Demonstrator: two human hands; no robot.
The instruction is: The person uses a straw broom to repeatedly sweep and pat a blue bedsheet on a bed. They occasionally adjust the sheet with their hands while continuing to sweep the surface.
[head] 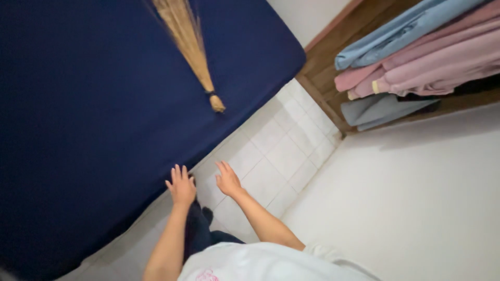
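Head view shows the left hand (181,186) spread flat at the navy mattress (94,130) edge, right hand (227,179) open over white tiles (281,151), both holding nothing, straw broom (190,47) lying well apart.

A dark blue bed (94,114) fills the left and upper part of the frame. On it, near the top centre, lies a straw broom (190,47), bristles toward the top edge and its bound end pointing down toward the bed's edge. At lower centre both hands are open with fingers spread: the left hand (180,186) lies at the bed's edge, the right hand (227,179) just beside it over the white tiled floor (281,151). A white wall (416,208) fills the lower right. At upper right, folded clothes (416,47) in blue, pink and grey lie stacked in a wooden shelf (325,83).
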